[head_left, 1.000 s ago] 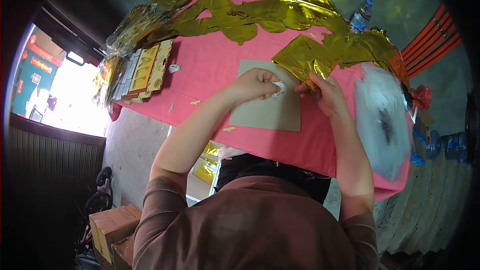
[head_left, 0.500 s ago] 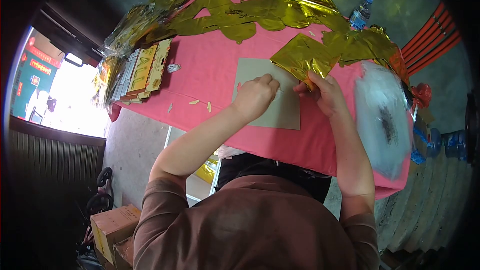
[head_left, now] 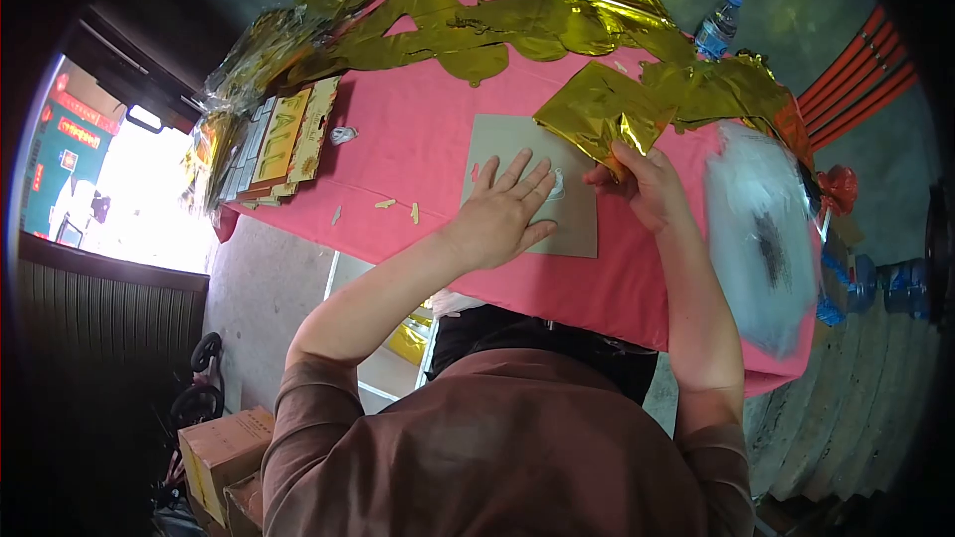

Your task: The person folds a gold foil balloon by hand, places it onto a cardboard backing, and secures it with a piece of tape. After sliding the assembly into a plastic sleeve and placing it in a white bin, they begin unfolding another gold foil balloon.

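Observation:
My left hand lies flat with its fingers spread over a grey board on the table. Just beyond its fingertips, a small white looped thing, perhaps string, rests on the board. My right hand pinches the lower corner of a flat gold foil sheet, which looks like an uninflated balloon. That foil tilts up over the board's upper right corner. A small pink mark shows at the board's left side.
More flat gold foil pieces line the back of the pink-covered table. Printed cards stack at left; a water bottle stands at back right. A clear plastic bundle lies at right. Small beige scraps lie left.
My left hand has opened from a closed pinch and spread flat on the board, uncovering the white looped thing. The foil in my right hand has shifted slightly left.

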Tool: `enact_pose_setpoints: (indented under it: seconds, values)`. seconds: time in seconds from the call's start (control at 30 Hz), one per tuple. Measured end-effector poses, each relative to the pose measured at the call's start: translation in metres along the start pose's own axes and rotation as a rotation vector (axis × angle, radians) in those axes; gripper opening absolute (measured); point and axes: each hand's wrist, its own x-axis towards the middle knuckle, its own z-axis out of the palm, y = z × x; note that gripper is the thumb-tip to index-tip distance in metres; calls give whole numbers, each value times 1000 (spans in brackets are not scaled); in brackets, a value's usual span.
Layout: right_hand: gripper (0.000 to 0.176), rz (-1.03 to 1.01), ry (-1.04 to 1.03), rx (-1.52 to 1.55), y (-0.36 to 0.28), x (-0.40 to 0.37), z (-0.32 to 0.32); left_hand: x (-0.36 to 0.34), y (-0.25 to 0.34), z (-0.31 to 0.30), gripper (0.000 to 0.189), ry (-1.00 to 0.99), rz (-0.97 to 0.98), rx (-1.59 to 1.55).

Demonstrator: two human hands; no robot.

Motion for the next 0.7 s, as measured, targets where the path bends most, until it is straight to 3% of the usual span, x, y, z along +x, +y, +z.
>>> enact_pose_setpoints:
  seconds: [0.17, 0.23, 0.3, 0.47, 0.53, 0.7]
  values:
    - [25, 58, -118, -52, -3, -3, -7, -9, -18, -18, 53, 138, -6, -183]
    - [26, 66, -178, -75, -2, -3, -6, -18, -38, -23, 45, 207, -180, -471]
    - [28, 183, -296, -192, 1, -1, -3, -25, -50, -32, 42, 252, -199, -474]
    - [22, 401, -364, -190, 9, 5, 17, -25, -40, -37, 38, 326, -228, -545]
    - [22, 459, -408, -188, 12, 10, 16, -17, -30, -30, 34, 428, -88, -556]
    - [26, 646, -349, -191, 10, 13, 10, 2, -18, -8, 39, 370, 33, -483]
